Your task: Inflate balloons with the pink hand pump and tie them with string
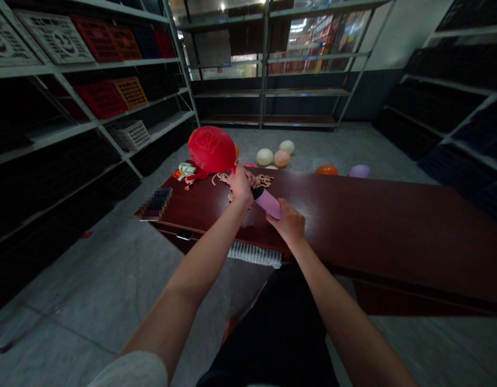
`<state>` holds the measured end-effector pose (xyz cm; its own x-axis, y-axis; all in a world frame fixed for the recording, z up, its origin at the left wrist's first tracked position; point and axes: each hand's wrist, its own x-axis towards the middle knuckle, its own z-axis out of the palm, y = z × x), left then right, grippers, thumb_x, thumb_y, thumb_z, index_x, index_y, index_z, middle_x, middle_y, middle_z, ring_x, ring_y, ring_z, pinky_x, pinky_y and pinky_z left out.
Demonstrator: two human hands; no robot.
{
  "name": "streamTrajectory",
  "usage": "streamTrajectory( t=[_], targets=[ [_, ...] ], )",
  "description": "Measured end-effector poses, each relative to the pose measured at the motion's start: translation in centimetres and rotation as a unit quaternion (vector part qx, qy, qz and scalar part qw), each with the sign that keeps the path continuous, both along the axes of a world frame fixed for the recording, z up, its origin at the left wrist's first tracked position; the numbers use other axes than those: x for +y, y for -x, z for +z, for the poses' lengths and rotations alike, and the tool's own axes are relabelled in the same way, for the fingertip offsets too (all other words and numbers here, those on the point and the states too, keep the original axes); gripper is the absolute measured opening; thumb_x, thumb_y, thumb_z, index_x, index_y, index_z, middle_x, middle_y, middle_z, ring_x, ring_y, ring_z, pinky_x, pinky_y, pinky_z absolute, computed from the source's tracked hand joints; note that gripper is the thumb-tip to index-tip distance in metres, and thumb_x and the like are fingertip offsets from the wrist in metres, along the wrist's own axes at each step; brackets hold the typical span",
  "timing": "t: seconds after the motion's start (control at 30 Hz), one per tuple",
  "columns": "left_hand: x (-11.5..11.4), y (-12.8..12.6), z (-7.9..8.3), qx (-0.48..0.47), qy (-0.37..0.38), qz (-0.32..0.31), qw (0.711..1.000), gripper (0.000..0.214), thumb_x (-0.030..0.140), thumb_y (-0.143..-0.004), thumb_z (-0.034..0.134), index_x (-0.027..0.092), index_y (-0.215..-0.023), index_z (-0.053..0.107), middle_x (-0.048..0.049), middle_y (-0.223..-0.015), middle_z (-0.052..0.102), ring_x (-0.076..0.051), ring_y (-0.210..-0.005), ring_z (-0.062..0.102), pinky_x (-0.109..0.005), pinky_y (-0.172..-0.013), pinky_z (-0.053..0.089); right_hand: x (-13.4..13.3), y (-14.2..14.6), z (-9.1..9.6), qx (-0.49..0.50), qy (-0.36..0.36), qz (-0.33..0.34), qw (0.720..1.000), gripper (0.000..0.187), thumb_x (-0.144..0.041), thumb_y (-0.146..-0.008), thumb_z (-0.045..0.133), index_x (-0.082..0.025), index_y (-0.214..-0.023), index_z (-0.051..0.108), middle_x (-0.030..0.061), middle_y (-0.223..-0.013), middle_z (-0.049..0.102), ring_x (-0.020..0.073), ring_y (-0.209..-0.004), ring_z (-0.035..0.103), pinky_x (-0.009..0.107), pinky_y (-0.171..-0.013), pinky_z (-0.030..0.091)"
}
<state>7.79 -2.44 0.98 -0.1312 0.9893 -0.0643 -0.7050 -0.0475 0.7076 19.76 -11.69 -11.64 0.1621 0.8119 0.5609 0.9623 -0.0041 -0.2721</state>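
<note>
An inflated red balloon [211, 149] with a faint gold print is held up above the dark red table [373, 226]. My left hand [240, 188] is closed around its neck, at the black end of a pink balloon pump [269, 203]. Wrapped round the pump's pink barrel is my right hand [290, 221]. My left fingers hide the spot where balloon and pump come together. Beige uninflated balloons [264, 181] lie loose on the table behind my hands. Red and pale green uninflated balloons [187, 171] are heaped left of them.
A blurred-out phone-like object [157, 201] lies at the table's left end. Beyond the far edge are white balloons [265, 157], a peach balloon [282, 158], an orange balloon [326, 170] and a purple balloon [359, 171]. Metal shelves [228, 94] stand behind; crates [101, 99] fill the left ones.
</note>
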Motion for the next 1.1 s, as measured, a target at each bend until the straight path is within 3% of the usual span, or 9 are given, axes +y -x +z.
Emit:
streamTrajectory(
  t=[0.13,0.33,0.5,0.63,0.73,0.9,1.0,1.1],
  targets=[
    [0.1,1.0,-0.5,-0.004,0.032,0.008,0.999,0.049,0.036,-0.101,0.055,0.023,-0.062,0.027,0.0085,-0.043,0.024,-0.006,-0.032,0.025,-0.022,-0.036,0.020,0.0,0.5,-0.2,-0.019,0.003,0.019,1.000,0.045,-0.040,-0.087,0.068,-0.019,-0.126,0.063,0.0105,-0.106,0.078,0.0250,-0.088,0.073,0.030,-0.066,0.043],
    [1.5,6.3,-0.3,-0.027,0.092,0.060,0.994,0.040,0.024,-0.095,0.055,0.023,-0.065,0.027,0.0107,-0.048,0.025,-0.005,-0.034,0.024,-0.021,-0.038,0.018,-0.2,1.2,-0.3,-0.064,0.010,0.076,0.995,0.041,-0.043,-0.092,0.062,-0.020,-0.126,0.063,0.0073,-0.102,0.077,0.0209,-0.084,0.072,0.028,-0.066,0.042],
    [2.8,12.1,1.5,-0.026,0.078,0.095,0.992,0.036,0.014,-0.096,0.044,0.021,-0.065,0.028,0.0094,-0.046,0.025,-0.005,-0.034,0.024,-0.019,-0.038,0.020,-0.4,1.3,-0.1,-0.084,0.018,0.107,0.991,0.038,-0.043,-0.093,0.061,-0.021,-0.124,0.064,0.0062,-0.100,0.076,0.0200,-0.085,0.071,0.028,-0.068,0.044],
    [3.9,14.9,3.4,-0.018,0.064,0.122,0.990,0.037,0.022,-0.099,0.049,0.021,-0.066,0.030,0.0096,-0.047,0.024,-0.005,-0.034,0.023,-0.019,-0.038,0.019,-0.1,1.5,0.1,-0.074,0.025,0.130,0.988,0.037,-0.042,-0.093,0.061,-0.020,-0.123,0.064,0.0066,-0.103,0.077,0.0206,-0.088,0.071,0.030,-0.070,0.046],
    [4.0,14.1,4.4,-0.024,0.036,0.134,0.990,0.040,0.027,-0.101,0.051,0.021,-0.066,0.031,0.0085,-0.048,0.024,-0.007,-0.035,0.024,-0.020,-0.037,0.020,0.0,1.3,0.2,-0.041,0.022,0.117,0.992,0.040,-0.042,-0.091,0.065,-0.020,-0.124,0.064,0.0072,-0.106,0.077,0.0216,-0.089,0.072,0.030,-0.071,0.047],
    [3.4,9.4,4.9,-0.022,-0.019,0.148,0.989,0.047,0.038,-0.106,0.047,0.021,-0.066,0.029,0.0076,-0.051,0.024,-0.007,-0.038,0.024,-0.020,-0.038,0.023,-0.1,0.4,0.3,-0.007,0.022,0.050,0.998,0.042,-0.041,-0.088,0.068,-0.021,-0.125,0.064,0.0096,-0.108,0.077,0.0244,-0.090,0.072,0.030,-0.070,0.045],
    [2.8,6.1,4.5,0.007,-0.031,0.118,0.992,0.050,0.045,-0.103,0.055,0.022,-0.066,0.029,0.0074,-0.052,0.023,-0.007,-0.038,0.025,-0.021,-0.039,0.024,0.0,0.3,0.2,0.002,0.031,0.027,0.999,0.044,-0.041,-0.088,0.068,-0.020,-0.126,0.063,0.0108,-0.110,0.077,0.0248,-0.089,0.071,0.031,-0.069,0.044],
    [1.9,2.7,3.3,0.025,-0.028,0.080,0.996,0.049,0.042,-0.105,0.051,0.022,-0.066,0.029,0.0066,-0.051,0.022,-0.007,-0.037,0.024,-0.022,-0.039,0.022,0.2,0.3,0.2,0.019,0.030,0.010,0.999,0.047,-0.043,-0.088,0.067,-0.019,-0.128,0.063,0.0110,-0.106,0.077,0.0257,-0.087,0.072,0.031,-0.068,0.044]
  ],
)
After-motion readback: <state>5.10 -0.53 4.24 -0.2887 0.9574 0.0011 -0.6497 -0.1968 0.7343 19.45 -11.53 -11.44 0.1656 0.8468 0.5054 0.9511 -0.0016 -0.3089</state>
